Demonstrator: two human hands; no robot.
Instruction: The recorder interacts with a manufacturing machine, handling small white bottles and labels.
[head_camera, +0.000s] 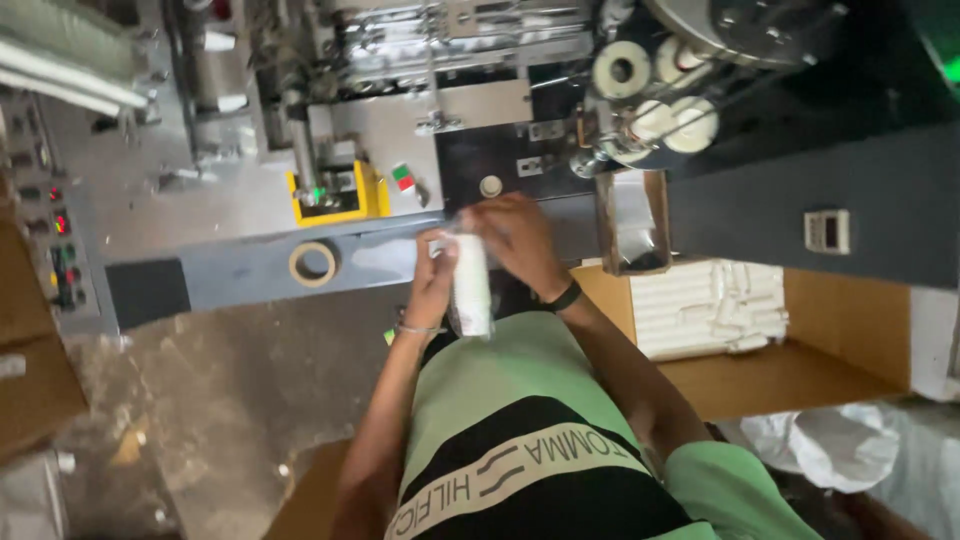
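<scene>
I hold a white oblong packet in a clear plastic wrapper upright in front of my chest. My left hand grips its left side, a thin bracelet on that wrist. At the packet's top end my right hand, with a black wristband, closes its fingers over the wrapper. Both hands hover just before the grey edge of a packing machine.
A roll of tape lies on the machine ledge to the left. An open cardboard box at the right holds stacked white packets, below a chute. A control panel with lights is far left; white rollers sit above.
</scene>
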